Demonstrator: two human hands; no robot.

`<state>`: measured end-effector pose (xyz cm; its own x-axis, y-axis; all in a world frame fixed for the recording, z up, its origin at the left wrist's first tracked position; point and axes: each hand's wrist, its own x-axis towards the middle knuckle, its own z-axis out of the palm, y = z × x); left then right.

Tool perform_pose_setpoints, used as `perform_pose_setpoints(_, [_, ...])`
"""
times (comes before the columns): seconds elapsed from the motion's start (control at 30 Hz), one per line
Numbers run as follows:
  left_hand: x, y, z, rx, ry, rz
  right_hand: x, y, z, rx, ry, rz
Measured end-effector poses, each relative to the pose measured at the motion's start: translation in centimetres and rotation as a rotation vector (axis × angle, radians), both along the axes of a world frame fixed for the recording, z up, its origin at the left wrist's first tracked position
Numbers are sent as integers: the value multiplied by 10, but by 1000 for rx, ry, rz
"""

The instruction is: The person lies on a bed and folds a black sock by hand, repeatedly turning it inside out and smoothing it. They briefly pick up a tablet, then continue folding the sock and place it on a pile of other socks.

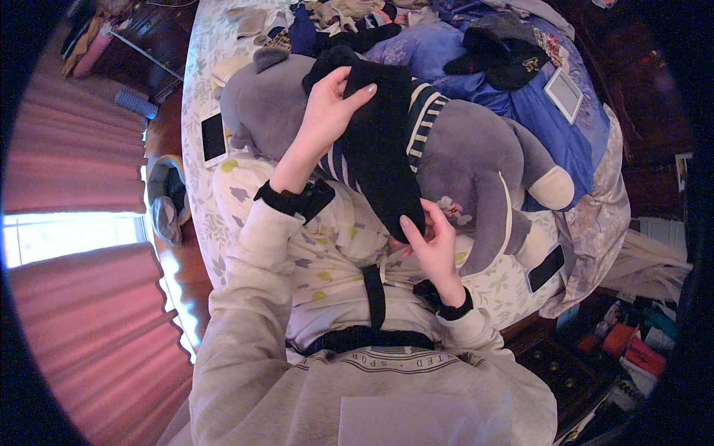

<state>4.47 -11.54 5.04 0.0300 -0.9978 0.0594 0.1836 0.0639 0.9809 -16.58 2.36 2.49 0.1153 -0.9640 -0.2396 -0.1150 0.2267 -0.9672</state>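
A black cloth garment [379,139], its exact kind unclear, is spread across a large grey plush toy [474,145] on my lap. My left hand [329,108] grips its upper part, thumb on top and fingertips partly hidden in the folds. Lower down, the narrow end is pinched in my right hand [435,240]. The toy lies on its side in a striped knit top [427,120], with its head toward the left and its pale-footed legs toward the right. The garment covers the middle of the toy.
Behind the toy, a blue blanket [569,150] bears dark clothing [496,53], and several mixed garments [346,17] lie farther back. A white-framed device [563,95], a white phone [213,136] and a dark-screened phone [546,267] rest around me on the bed [201,240].
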Motion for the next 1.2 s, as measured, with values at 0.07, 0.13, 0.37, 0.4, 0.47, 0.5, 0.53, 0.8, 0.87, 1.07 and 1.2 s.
perform_pose_setpoints(0.07, [2,-12,-8,-41,-154,79,3,0,0,-241,293,8])
perform_pose_setpoints(0.13, [2,-22,-17,-67,-254,130,6,-2,-2,-304,290,-20])
perform_pose_setpoints(0.37, [1,-34,-35,-143,-534,255,1,-6,-10,-343,337,-105])
perform_pose_setpoints(0.4, [0,-34,-34,-131,-537,251,1,-5,-11,-358,334,-110])
perform_pose_setpoints(0.47, [-1,-33,-31,-187,-538,233,0,-5,-14,-376,331,-119])
perform_pose_setpoints(0.5, [-2,-33,-29,-200,-529,216,1,-5,-16,-431,351,-115])
perform_pose_setpoints(0.53, [-3,-33,-26,-187,-517,199,2,-5,-17,-474,372,-112])
perform_pose_setpoints(0.8, [-18,-21,-14,-625,-1112,383,7,-4,-22,-566,532,-90])
perform_pose_setpoints(0.87, [-25,-12,-16,-670,-1168,312,9,-3,-21,-571,572,-87])
perform_pose_setpoints(1.07, [-41,10,-28,-538,-1372,154,10,3,-17,-386,595,-19])
perform_pose_setpoints(1.2, [-44,17,-29,-497,-1422,163,8,1,-17,-465,562,-1])
